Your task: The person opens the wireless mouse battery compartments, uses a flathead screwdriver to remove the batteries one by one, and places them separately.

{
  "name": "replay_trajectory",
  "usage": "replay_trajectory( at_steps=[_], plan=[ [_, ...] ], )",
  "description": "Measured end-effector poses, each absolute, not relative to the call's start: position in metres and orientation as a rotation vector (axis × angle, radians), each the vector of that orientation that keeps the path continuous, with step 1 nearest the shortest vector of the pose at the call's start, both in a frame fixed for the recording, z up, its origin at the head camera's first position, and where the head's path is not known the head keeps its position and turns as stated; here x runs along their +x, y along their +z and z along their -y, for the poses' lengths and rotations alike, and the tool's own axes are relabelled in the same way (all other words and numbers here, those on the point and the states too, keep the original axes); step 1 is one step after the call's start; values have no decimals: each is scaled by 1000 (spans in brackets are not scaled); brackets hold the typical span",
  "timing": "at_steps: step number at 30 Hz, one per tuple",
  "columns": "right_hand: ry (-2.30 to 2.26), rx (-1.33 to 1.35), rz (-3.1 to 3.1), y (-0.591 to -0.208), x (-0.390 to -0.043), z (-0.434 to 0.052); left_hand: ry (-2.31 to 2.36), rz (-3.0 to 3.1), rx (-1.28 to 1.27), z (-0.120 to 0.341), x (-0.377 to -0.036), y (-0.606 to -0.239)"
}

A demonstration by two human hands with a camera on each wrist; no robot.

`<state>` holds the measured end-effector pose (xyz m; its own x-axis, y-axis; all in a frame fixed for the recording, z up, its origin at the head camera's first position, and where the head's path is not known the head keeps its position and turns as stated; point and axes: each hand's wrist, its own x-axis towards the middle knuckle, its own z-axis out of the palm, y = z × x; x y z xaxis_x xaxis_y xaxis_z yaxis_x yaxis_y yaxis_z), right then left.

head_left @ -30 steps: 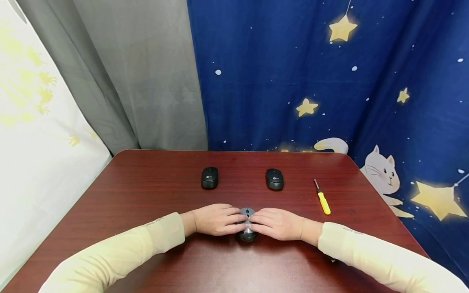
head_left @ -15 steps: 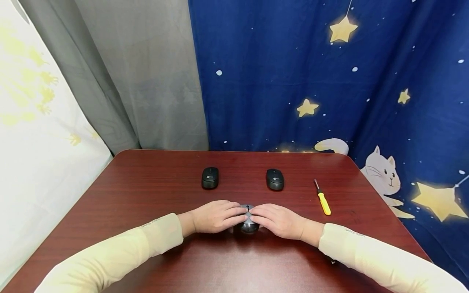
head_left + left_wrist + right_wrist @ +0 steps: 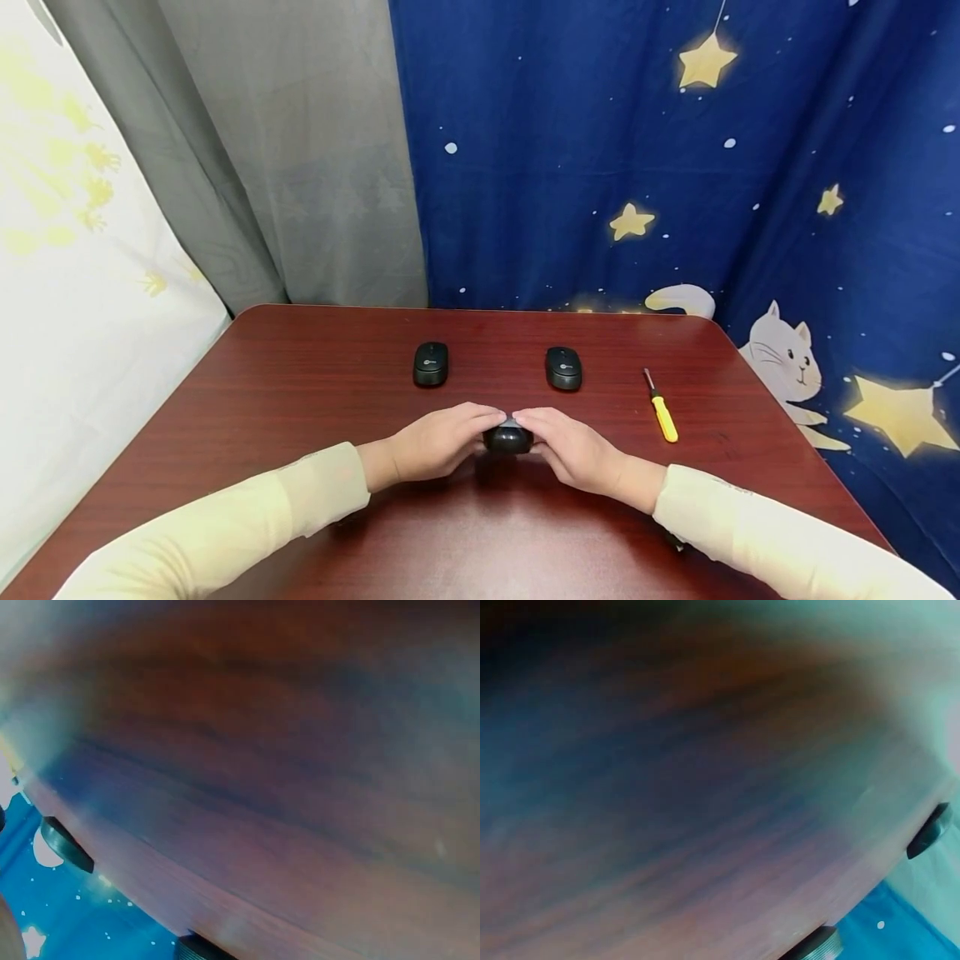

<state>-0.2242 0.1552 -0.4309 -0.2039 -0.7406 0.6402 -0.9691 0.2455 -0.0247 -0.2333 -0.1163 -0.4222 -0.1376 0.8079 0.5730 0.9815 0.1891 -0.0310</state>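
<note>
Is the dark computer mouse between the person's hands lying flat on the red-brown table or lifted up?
Lifted, it seems: the dark computer mouse is gripped between the left hand and the right hand, with a shadow on the red-brown table below.

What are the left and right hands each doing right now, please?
Left hand: fingers curled round the left side of the dark mouse, holding it.
Right hand: fingers curled round the mouse's right side, holding it.

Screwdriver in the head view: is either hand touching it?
No. The screwdriver lies alone on the table, right of the right hand, while both hands grip the mouse.
</note>
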Motion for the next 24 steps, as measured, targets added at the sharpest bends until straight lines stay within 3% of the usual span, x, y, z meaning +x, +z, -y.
replay_trajectory(
  at_steps=[24],
  plan=[
    [1501, 1058, 2230, -415, -204, -129, -1472, 2352, -1243, 110, -217, -414]
  ],
)
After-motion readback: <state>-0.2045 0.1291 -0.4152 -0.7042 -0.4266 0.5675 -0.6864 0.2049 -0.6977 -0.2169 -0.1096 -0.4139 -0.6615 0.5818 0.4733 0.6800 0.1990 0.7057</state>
